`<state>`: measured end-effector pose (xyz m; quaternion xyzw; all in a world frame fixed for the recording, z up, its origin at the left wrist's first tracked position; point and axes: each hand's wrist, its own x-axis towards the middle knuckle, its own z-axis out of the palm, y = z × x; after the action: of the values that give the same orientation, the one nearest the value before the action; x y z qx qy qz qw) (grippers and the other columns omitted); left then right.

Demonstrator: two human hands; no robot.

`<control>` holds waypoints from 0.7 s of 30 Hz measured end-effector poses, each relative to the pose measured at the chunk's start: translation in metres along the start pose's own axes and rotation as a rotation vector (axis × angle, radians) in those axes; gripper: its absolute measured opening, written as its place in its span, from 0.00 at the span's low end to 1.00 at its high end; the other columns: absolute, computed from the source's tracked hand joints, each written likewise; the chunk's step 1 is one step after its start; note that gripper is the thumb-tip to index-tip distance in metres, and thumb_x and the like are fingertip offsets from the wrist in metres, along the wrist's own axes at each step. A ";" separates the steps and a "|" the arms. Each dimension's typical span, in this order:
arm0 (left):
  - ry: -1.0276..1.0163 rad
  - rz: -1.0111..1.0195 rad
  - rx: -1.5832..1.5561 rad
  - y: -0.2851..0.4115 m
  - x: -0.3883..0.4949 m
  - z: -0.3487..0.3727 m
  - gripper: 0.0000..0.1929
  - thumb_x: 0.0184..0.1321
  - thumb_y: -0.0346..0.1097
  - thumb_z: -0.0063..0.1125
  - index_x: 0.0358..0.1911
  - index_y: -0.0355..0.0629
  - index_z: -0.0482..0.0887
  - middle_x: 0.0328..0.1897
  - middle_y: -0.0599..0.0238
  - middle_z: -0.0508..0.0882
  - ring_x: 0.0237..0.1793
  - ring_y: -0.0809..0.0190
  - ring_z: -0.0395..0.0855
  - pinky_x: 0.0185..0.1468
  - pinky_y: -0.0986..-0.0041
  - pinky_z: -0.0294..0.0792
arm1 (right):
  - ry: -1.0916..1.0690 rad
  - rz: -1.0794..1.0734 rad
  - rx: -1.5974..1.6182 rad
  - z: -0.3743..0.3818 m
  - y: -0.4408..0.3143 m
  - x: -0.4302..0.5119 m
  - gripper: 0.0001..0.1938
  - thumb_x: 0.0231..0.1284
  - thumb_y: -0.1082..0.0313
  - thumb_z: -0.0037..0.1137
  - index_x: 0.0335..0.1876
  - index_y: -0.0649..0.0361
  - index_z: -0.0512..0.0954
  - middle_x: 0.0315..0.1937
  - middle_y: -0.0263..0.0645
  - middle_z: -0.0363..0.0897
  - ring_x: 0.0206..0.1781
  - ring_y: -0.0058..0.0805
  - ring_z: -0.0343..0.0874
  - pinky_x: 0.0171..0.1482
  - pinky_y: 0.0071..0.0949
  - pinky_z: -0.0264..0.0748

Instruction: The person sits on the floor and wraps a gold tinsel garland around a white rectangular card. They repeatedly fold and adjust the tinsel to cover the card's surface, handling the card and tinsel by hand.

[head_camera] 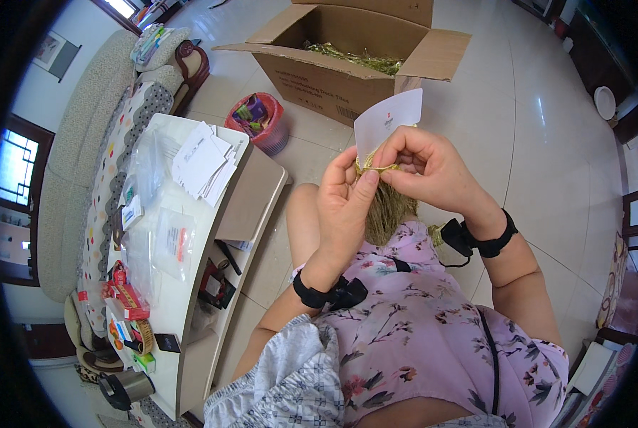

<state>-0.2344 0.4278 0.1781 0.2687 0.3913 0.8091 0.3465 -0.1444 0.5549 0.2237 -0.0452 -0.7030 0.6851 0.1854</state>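
Between my two hands hangs a bundle of gold tinsel strands [385,214], its lower ends reaching down to my lap. A white printed card [385,120] stands up at the top of the bundle, bearing small writing. My left hand [345,195] pinches the bundle's top and the card's lower edge between thumb and fingers. A thin gold cord [388,168] runs across the top of the bundle. Thumb and forefinger of my right hand [428,168] grip that cord just right of my left thumb. How the cord passes behind the card is hidden.
An opened cardboard box [319,91] holding gold tinsel [351,56] stands ahead on the tiled floor. Beside it is a red-lined waste bin [268,128]. To the left, a white table [190,299] carries a stack of white cards [201,163], plastic bags [150,166] and a kettle [126,388].
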 end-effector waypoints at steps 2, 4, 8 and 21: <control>-0.013 -0.019 0.008 0.001 0.000 -0.003 0.19 0.67 0.30 0.47 0.59 0.31 0.63 0.57 0.55 0.75 0.56 0.66 0.74 0.60 0.73 0.66 | -0.013 0.007 0.030 0.000 0.002 0.000 0.07 0.55 0.79 0.54 0.38 0.62 0.72 0.36 0.29 0.76 0.38 0.11 0.74 0.40 0.13 0.72; -0.010 -0.030 0.022 0.000 0.003 -0.006 0.18 0.68 0.30 0.46 0.58 0.31 0.65 0.55 0.57 0.76 0.54 0.67 0.75 0.58 0.75 0.67 | -0.026 -0.023 0.001 0.001 0.004 0.001 0.08 0.54 0.79 0.53 0.40 0.62 0.72 0.36 0.29 0.76 0.36 0.10 0.73 0.38 0.13 0.71; -0.020 0.034 0.175 -0.001 0.006 -0.010 0.15 0.70 0.34 0.43 0.55 0.33 0.69 0.53 0.60 0.78 0.50 0.68 0.76 0.55 0.76 0.68 | -0.088 -0.097 -0.181 -0.002 0.003 0.002 0.11 0.52 0.79 0.53 0.42 0.62 0.71 0.36 0.31 0.76 0.30 0.09 0.70 0.33 0.12 0.67; -0.118 -0.049 -0.031 0.002 0.010 -0.012 0.16 0.70 0.33 0.43 0.57 0.33 0.69 0.53 0.61 0.78 0.51 0.69 0.76 0.55 0.76 0.68 | -0.130 0.006 -0.188 -0.016 -0.006 0.006 0.11 0.52 0.76 0.54 0.43 0.61 0.71 0.33 0.29 0.76 0.23 0.08 0.59 0.26 0.13 0.58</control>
<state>-0.2494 0.4290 0.1743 0.3008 0.3642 0.7890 0.3929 -0.1434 0.5711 0.2307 -0.0198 -0.7744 0.6184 0.1323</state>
